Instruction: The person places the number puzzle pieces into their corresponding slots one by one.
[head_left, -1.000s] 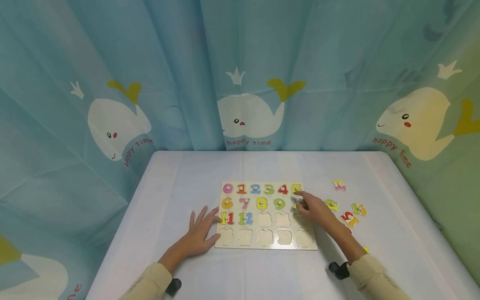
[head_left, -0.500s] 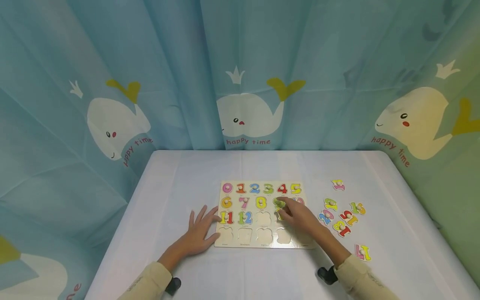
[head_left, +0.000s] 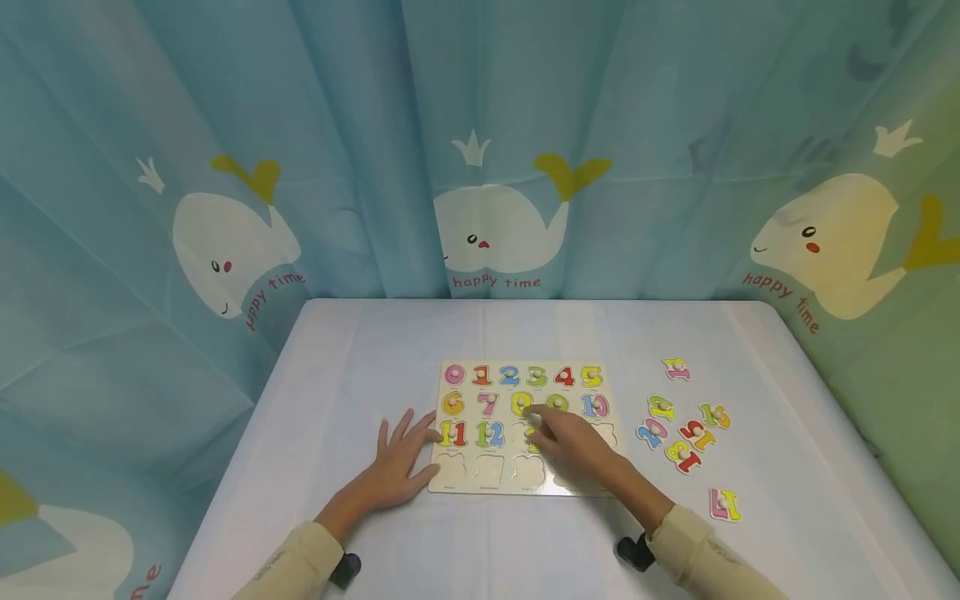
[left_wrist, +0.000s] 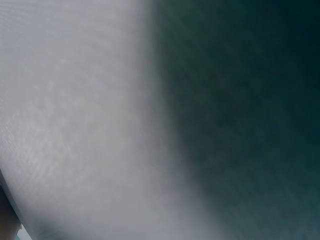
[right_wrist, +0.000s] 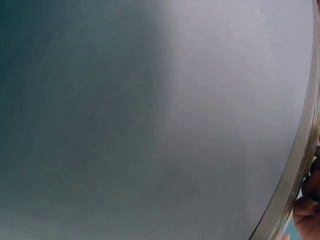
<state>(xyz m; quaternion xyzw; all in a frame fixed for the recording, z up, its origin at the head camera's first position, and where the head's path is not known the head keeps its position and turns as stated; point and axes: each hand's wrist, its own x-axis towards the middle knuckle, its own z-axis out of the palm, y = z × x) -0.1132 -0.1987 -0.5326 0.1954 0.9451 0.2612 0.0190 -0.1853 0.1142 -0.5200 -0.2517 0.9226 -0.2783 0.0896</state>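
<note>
A wooden number puzzle board (head_left: 468, 484) lies flat on the table, with knobbed number pieces in its upper rows and bare recesses below. My right hand (head_left: 573, 442) is over the third row and pinches a number puzzle piece (head_left: 533, 440), mostly hidden by the fingers; a yellow part shows at the 13 recess. With fingers spread, my left hand (head_left: 401, 471) rests on the table and touches the board's left edge. In the right wrist view, curled fingers (right_wrist: 311, 205) appear beside the board's edge (right_wrist: 292, 182). The left wrist view is mostly blurred tabletop.
Several loose number pieces lie right of the board, among them a red 15 (head_left: 697, 435), a yellow and red 18 (head_left: 683, 457) and a pink and yellow 17 (head_left: 725, 505). A whale-printed curtain (head_left: 360, 167) hangs behind the white table (head_left: 375, 350).
My right hand has moved left across the board, from beside the 10 to the third-row recess below the 8, carrying the piece. My left hand has stayed in place.
</note>
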